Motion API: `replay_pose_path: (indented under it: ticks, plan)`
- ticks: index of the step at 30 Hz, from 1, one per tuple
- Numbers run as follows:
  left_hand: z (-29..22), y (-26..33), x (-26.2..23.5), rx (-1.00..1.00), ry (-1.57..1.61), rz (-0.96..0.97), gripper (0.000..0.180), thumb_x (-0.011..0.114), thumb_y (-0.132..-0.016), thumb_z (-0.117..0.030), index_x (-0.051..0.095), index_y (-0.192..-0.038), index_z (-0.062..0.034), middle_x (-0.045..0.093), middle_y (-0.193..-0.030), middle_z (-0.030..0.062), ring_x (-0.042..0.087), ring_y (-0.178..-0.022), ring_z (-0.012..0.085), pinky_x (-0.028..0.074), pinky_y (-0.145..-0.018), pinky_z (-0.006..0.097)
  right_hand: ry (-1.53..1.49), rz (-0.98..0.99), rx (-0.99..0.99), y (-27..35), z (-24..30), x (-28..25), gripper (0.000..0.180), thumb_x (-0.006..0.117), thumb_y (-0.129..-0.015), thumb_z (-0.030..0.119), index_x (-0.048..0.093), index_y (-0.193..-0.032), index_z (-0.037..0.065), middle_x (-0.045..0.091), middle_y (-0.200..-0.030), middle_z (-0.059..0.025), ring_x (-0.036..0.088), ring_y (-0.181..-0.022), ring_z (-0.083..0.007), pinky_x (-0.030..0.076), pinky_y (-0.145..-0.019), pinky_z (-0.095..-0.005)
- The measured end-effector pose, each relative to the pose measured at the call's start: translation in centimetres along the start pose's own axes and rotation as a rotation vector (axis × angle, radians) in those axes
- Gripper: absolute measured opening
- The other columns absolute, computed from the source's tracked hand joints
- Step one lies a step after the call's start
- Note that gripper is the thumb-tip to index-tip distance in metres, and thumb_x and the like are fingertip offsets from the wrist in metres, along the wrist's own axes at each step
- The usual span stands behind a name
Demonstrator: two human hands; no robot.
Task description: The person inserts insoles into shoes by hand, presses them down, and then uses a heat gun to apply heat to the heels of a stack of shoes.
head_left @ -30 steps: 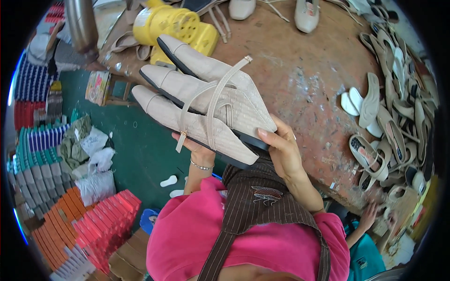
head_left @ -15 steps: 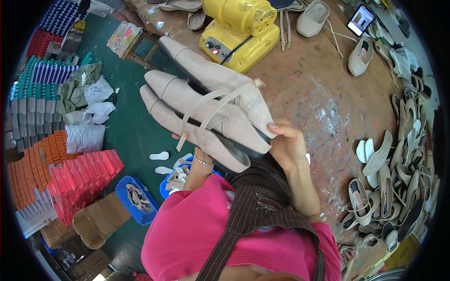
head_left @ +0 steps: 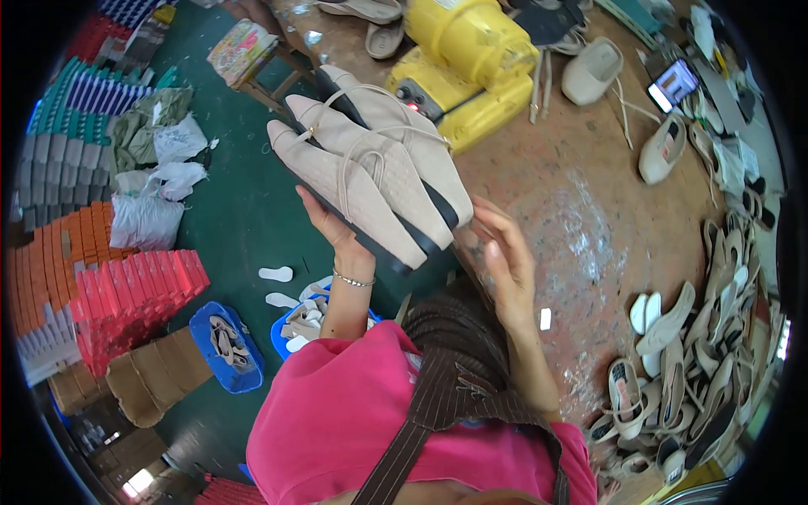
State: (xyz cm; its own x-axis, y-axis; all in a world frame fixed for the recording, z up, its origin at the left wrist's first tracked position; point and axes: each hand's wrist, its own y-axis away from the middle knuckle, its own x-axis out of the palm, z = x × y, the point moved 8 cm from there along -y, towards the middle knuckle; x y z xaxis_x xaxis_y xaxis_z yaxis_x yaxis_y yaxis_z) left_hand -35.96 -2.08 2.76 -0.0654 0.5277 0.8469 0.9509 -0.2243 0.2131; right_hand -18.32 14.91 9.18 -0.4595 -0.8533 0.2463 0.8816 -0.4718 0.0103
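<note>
Three beige flat shoes [head_left: 358,172] with pointed toes, thin straps and dark soles lie side by side in front of me, toes toward the upper left. My left hand [head_left: 337,231] supports them from the left and below; its thumb side shows, while most of its fingers are hidden underneath. Beside the heels at the right, my right hand [head_left: 509,261] has its fingers apart. Its fingertips come close to the nearest heel, and whether they touch it I cannot tell.
A yellow machine [head_left: 471,71] stands on the brown worktable [head_left: 555,244]. Many beige shoes [head_left: 715,353] are heaped at the right, below a lit phone [head_left: 673,85]. Blue baskets [head_left: 225,347] and stacked red boxes [head_left: 139,299] stand on the left floor, near a small stool [head_left: 244,55].
The shoes have turned over, so their outer sides and heels now face me. My right hand has let go of the heel and opened, and more of my left hand shows beneath the shoes.
</note>
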Motion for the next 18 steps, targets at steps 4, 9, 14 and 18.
replay_pose_path:
  ticks: [4,9,14,18]
  plan:
    - [-4.8,-2.6,1.7,0.191,-0.037,-0.001,0.072,0.068,-0.085,-0.052,0.047,-0.141,-0.0106,0.053,-0.140,0.0060,0.050,-0.127,0.0276,0.037,-0.110,0.044,0.457,-0.271,-0.014,1.8,-2.2,-5.6,0.025,0.059,-0.093,0.012,0.065,-0.114,0.001,0.059,-0.129,-0.0172,0.053,-0.123,-0.0271,0.038,-0.106,-0.0393]
    - [-7.1,-6.5,4.4,0.302,-0.056,0.024,0.072,0.070,-0.085,-0.049,0.046,-0.140,-0.0079,0.052,-0.140,0.0078,0.048,-0.129,0.0276,0.036,-0.111,0.044,0.960,-0.459,-0.038,5.7,-4.8,-12.6,0.022,0.058,-0.093,0.009,0.065,-0.111,0.000,0.057,-0.128,-0.0194,0.051,-0.123,-0.0359,0.037,-0.106,-0.0448]
    - [-7.1,-9.2,7.5,0.309,-0.016,0.086,0.070,0.070,-0.086,-0.047,0.047,-0.139,-0.0079,0.053,-0.139,0.0080,0.048,-0.128,0.0284,0.036,-0.110,0.045,1.312,-0.499,-0.152,7.4,-5.5,-13.5,0.022,0.058,-0.092,0.004,0.064,-0.112,0.001,0.052,-0.136,-0.0190,0.044,-0.129,-0.0391,0.035,-0.108,-0.0485]
    - [-6.4,-11.1,8.8,0.313,0.030,0.088,0.068,0.068,-0.087,-0.046,0.047,-0.139,-0.0080,0.054,-0.138,0.0078,0.049,-0.127,0.0288,0.036,-0.110,0.045,1.328,-0.513,-0.138,7.4,-5.8,-13.6,0.022,0.057,-0.091,0.003,0.063,-0.113,0.002,0.052,-0.136,-0.0183,0.043,-0.130,-0.0396,0.034,-0.108,-0.0493]
